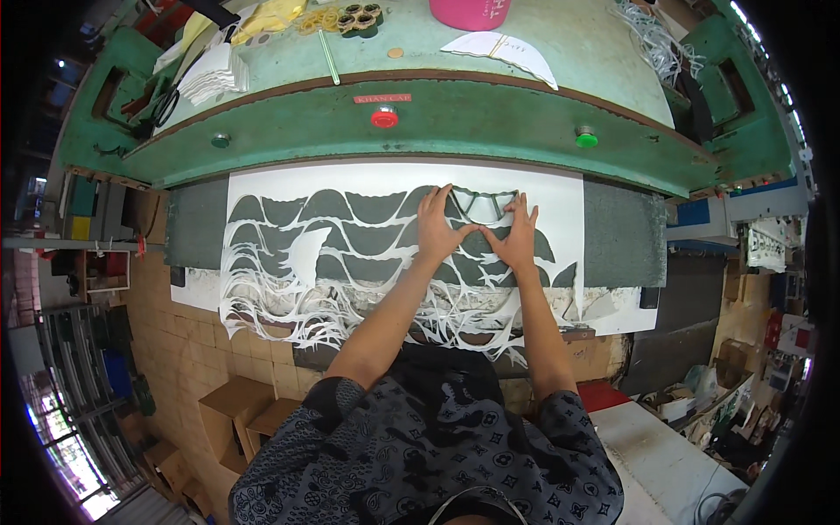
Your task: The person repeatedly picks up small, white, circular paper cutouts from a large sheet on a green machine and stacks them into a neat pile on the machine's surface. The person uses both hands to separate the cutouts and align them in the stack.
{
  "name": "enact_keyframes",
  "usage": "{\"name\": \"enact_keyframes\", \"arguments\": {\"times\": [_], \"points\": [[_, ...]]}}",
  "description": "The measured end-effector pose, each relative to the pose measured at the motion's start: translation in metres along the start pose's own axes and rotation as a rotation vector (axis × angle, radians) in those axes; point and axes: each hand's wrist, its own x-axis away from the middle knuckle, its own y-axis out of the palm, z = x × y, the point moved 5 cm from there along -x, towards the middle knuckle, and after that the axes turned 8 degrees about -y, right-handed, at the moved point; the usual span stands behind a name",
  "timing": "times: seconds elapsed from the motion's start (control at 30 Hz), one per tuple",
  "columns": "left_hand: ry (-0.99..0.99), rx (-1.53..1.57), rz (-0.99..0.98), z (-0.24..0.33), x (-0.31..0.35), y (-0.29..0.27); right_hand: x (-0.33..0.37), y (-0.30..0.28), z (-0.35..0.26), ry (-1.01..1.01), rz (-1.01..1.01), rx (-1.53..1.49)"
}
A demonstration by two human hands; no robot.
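A dark-framed cutting die (pixel 484 193), curved along one side and braced inside, lies on a white sheet (pixel 350 175). My left hand (pixel 440 229) grips the die's left end, thumb along its near edge. At the opposite end, my right hand (pixel 516 236) holds it with the fingertips, its thumb close to the left one. Rows of curved openings run across the sheet, showing the dark cutting board (pixel 623 229) beneath. Toward me the sheet turns into thin, tangled strips. One loose white curved piece (pixel 306 256) rests on the left part of the cutting board.
A green machine beam (pixel 289 121) spans just beyond the sheet, with a red button (pixel 383 116) and a green button (pixel 586 137). On the ledge above sit stacked white pieces (pixel 214 74), a pink container (pixel 470 10) and white strands (pixel 656 39). Cardboard boxes (pixel 234 416) stand lower left.
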Motion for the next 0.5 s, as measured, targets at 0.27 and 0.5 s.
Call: {"name": "enact_keyframes", "arguments": {"times": [0.27,0.5], "points": [[0.031,0.043,-0.028,-0.001,-0.004,-0.002,-0.001,0.000,0.000,-0.003,-0.016,0.002],[0.174,0.078,0.074,0.022,0.017,-0.054,-0.006,-0.026,-0.022,0.056,0.026,-0.054]]}}
